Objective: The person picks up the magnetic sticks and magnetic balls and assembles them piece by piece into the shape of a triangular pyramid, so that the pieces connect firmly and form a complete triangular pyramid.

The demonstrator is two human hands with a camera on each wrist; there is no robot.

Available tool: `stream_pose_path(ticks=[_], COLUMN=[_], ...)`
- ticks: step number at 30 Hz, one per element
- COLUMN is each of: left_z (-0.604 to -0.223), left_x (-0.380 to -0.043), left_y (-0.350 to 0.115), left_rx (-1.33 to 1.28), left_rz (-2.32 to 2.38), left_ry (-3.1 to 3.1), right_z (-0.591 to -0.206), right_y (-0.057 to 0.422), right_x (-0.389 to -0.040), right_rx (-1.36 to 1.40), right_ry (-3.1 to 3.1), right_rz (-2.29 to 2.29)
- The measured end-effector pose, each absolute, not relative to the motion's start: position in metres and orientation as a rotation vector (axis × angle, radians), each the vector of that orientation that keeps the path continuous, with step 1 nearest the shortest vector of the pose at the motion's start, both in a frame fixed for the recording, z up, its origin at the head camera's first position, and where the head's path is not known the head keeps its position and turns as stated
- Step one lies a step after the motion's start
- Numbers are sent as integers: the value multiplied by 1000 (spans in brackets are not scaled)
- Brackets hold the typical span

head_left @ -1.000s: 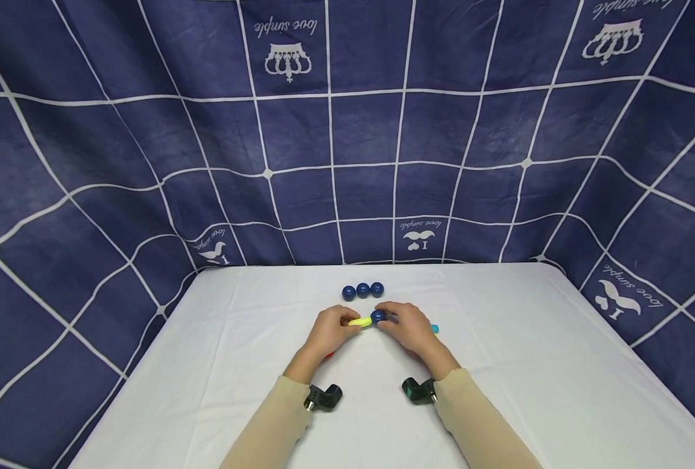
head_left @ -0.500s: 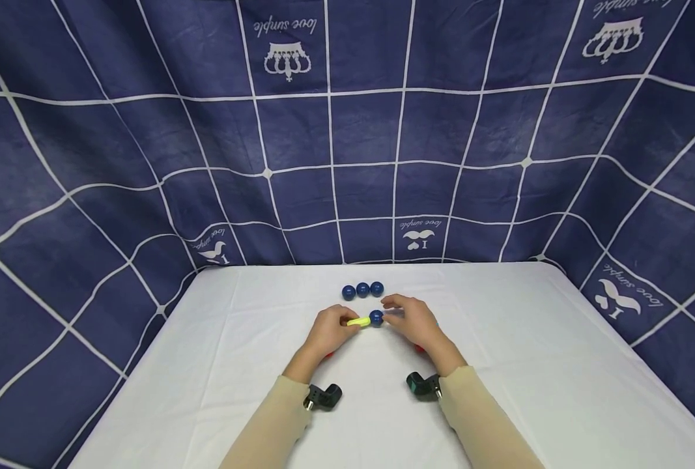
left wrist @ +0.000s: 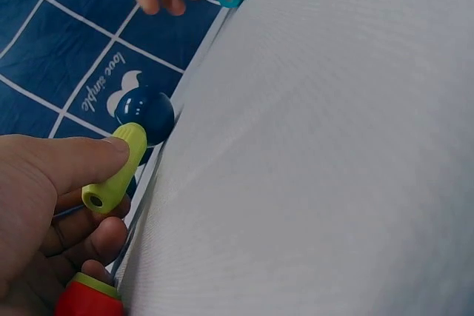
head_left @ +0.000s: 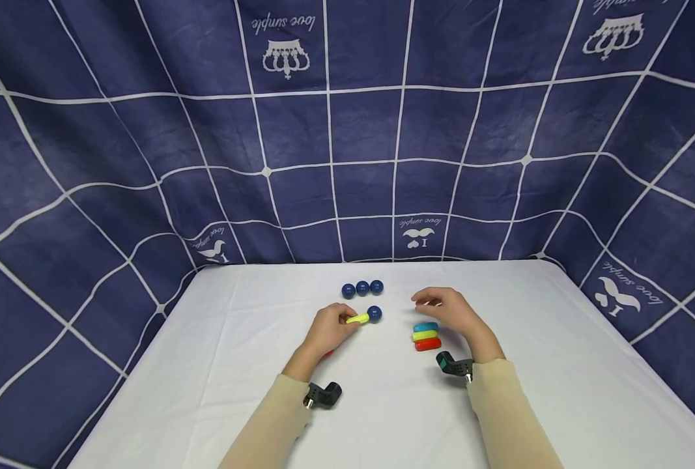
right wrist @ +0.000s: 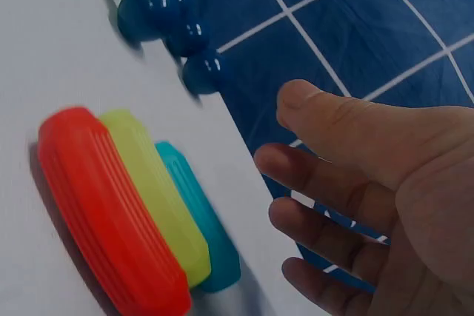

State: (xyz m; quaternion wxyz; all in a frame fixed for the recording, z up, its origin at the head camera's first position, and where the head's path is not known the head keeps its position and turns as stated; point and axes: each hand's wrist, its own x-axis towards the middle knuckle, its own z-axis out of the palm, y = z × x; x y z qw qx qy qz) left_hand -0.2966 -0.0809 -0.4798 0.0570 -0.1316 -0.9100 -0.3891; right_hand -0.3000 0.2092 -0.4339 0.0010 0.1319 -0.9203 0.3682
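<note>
My left hand (head_left: 328, 331) pinches a short yellow toy building rod (left wrist: 117, 172) between thumb and fingers. At the rod's far end sits a glossy dark blue ball (head_left: 374, 314), touching it. My right hand (head_left: 449, 309) holds nothing; its fingers are loosely bent and spread, just beyond three ridged rods on the table. These lie side by side: a light blue rod (head_left: 426, 327), a yellow rod (head_left: 425, 336) and a red rod (right wrist: 111, 212). Close to my left hand's lower fingers is a red piece (left wrist: 87, 301) with a yellow-green edge, mostly hidden in the head view.
Three more blue balls (head_left: 363, 288) stand in a row farther back on the white-covered table (head_left: 265, 391). A dark blue curtain (head_left: 365, 130) with white lines hangs behind the table and along both sides.
My right hand has let go of the blue ball and moved away to the right, uncovering the three rods. My left hand stays nearly still with the yellow rod.
</note>
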Motion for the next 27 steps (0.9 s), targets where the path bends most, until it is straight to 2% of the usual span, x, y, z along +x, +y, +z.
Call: stream_pose_path(ticks=[9,27], left_z=[-479,-479], left_x=[-296,-296], left_y=[-80,-81], left_rx=[-391,-401], left_rz=[-1184,-1163], left_ry=[-2765,-2759], right_z=[-445,-455], right_y=[224,224], right_x=[-302,-301], right_rx=[466,447], right_ry=[-3019,-3095], right_rz=[1234,1209])
